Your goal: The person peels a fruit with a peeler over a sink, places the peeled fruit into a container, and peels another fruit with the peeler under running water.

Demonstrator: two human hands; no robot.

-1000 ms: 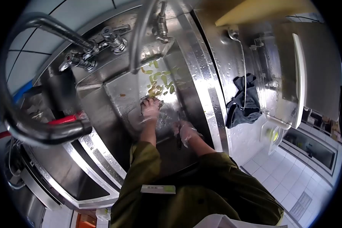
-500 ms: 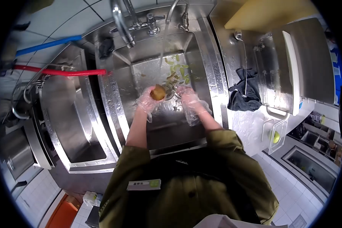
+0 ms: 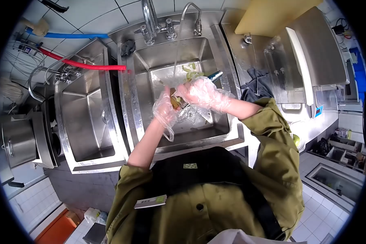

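In a clear plastic glove, my left hand is closed round a brown-skinned fruit above the sink. My gloved right hand is closed against the fruit's right side. It grips a tool with a dark blue handle that sticks out past the fingers to the upper right. The working end of the tool is hidden by my hands. Green peelings lie in the sink behind my hands, beside a thin stream of water falling from the curved tap.
A second sink is on the left, with a red hose and a blue hose above it. On the right are a dark cloth, a steel lid and a clear container holding something green.
My right hand has moved up against the fruit, and the tool's handle now shows. The view has shifted, and a green patch now shows on the fruit.
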